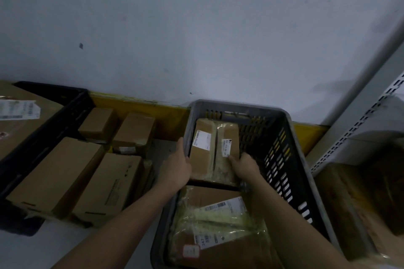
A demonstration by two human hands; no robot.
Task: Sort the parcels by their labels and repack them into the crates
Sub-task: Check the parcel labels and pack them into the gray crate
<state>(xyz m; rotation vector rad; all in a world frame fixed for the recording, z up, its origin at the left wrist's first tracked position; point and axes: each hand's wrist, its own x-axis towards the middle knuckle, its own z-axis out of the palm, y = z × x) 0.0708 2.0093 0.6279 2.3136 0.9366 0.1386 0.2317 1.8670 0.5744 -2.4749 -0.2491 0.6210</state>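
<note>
A grey slotted crate [284, 159] stands on the floor against the wall. Two taped cardboard parcels with white labels lie side by side at its far end: the left parcel [202, 148] and the right parcel [229, 137]. A larger parcel [218, 225] wrapped in clear tape fills the near end. My left hand [177, 170] grips the crate's left rim beside the left parcel. My right hand [246, 167] rests on the near end of the right parcel, fingers curled on it.
Several plain cardboard boxes [59, 172] lie on the floor left of the crate. A black crate [43, 137] holding a large labelled box sits at far left. A perforated metal shelf upright [358, 126] and another box [360, 203] stand to the right.
</note>
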